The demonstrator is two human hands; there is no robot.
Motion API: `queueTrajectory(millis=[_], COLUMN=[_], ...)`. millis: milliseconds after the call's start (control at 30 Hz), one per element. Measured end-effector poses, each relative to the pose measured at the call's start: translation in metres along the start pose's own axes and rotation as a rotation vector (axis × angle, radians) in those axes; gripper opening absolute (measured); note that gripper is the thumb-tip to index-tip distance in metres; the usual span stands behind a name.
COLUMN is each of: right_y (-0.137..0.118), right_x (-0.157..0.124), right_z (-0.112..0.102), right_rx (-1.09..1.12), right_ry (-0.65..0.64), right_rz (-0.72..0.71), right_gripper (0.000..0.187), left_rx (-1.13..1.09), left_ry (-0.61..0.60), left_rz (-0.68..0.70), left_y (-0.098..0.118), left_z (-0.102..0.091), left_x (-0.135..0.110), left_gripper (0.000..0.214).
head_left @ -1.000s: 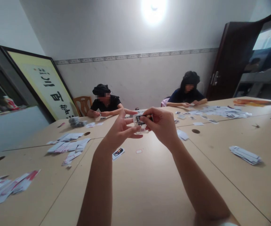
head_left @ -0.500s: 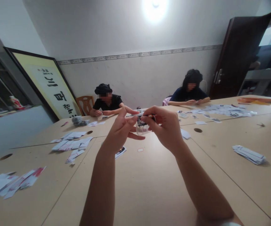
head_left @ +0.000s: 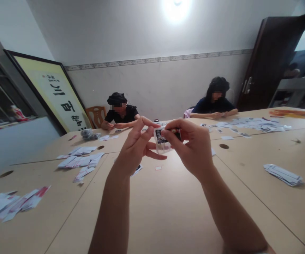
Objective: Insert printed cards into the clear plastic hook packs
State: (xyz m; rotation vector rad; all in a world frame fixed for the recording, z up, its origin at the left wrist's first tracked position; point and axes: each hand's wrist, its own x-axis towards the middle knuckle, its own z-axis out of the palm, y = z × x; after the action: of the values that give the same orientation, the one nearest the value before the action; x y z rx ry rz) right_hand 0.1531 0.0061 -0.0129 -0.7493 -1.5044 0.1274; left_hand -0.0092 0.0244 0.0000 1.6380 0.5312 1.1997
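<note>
The small picture card (head_left: 160, 135), half inside a clear sleeve (head_left: 164, 148), is hanging upright above the table (head_left: 168, 211) between both hands, the right hand (head_left: 195, 150) pinching its top edge from the right while the left hand (head_left: 135, 150) is pinching the sleeve's left side, its other fingers spread.

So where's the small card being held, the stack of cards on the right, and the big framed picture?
small card (head_left: 161, 136), head view, its dark printed face.
stack of cards (head_left: 283, 174), head view, middle of the top card.
framed picture (head_left: 59, 100), head view, middle of the sheet, at the writing.
</note>
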Motion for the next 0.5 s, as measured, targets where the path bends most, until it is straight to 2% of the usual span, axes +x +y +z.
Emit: queueTrajectory(millis=[200,500], right_y=[-0.0062,-0.0101], right_x=[-0.0044,-0.0064], right_z=[-0.0039,-0.0057], right_rx=[0.006,-0.023], right_ry=[0.024,0.06], right_rz=[-0.009,-0.022], right_gripper=[0.009,0.009], left_rx=[0.01,0.023], left_ry=[-0.048,-0.024], left_rz=[0.006,0.019], left_y=[0.0019,0.0016], left_z=[0.0018,0.0063], left_x=[-0.0029,-0.007], left_gripper=[0.024,0.023])
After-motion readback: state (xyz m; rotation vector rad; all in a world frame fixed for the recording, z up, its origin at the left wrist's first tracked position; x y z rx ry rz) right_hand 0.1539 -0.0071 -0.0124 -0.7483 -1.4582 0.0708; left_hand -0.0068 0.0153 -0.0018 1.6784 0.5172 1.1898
